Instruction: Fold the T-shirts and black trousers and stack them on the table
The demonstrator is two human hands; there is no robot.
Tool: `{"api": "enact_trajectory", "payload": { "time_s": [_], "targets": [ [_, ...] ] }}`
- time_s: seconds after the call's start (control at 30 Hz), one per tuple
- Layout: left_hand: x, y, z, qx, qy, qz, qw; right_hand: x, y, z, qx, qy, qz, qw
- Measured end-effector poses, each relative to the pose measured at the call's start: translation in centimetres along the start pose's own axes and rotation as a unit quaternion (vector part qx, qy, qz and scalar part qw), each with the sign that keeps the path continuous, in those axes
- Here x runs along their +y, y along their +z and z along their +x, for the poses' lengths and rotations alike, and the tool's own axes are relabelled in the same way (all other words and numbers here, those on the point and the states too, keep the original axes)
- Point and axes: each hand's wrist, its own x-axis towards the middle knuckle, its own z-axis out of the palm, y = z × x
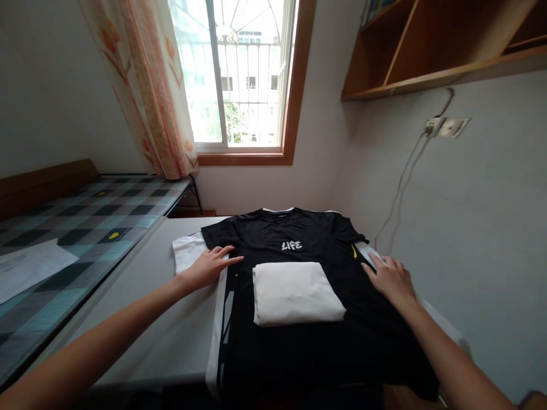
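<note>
Room interior: daylight enters by a barred window in a brown wooden frame, with a flower-printed curtain at its left; a wooden shelf unit is fixed high on the right wall, above a wall socket with a cord hanging from it. At left is a bed covered in a checked mat, bearing a sheet of paper. Beside the bed is a pale desk, on which a black T-shirt is spread, neckline toward the window, a white printed word across its chest. Beneath it lies a white garment, visible past the left edge and at the right sleeve. A folded white cloth rests flat on the middle of the black T-shirt, below the print, between the two hands and touched by neither. Left hand: palm down at the shirt's left edge under the sleeve, fingers extended, thumb parted from them, nothing seen in their hold. Right hand: at the right edge under the other sleeve, fingers slightly bent over the white fabric, thumb toward the black; whether they pinch any cloth cannot be determined.
</note>
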Motion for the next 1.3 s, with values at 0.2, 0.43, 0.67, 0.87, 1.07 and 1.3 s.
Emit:
{"api": "enact_trajectory", "payload": {
  "time_s": [0.2,0.43,0.67,0.87,1.07,1.3],
  "targets": [
    [0.2,0.6,1.2,0.013,0.017,0.075,0.997,-0.7,0.0,-0.2,0.063,-0.011,-0.015,0.998],
    [-1.5,2.2,0.9,0.069,0.056,0.09,0.992,-1.2,0.1,-0.3,0.061,-0.015,-0.006,0.998],
    [-2.4,2.6,0.2,0.081,0.056,0.075,0.992,-1.7,0.2,-0.4,0.04,-0.004,0.011,0.999],
    [-2.9,1.9,-1.2,0.071,0.038,0.056,0.995,-2.6,-0.2,-0.3,0.015,-0.013,0.056,0.998],
    [-3.6,1.0,-3.5,0.066,-0.007,0.023,0.998,-4.4,-1.1,-0.3,0.001,-0.067,0.075,0.995],
    [-4.6,1.5,-5.5,0.081,-0.049,-0.002,0.995,-6.4,-2.5,-0.3,-0.019,-0.101,0.077,0.992]
  ]
}}
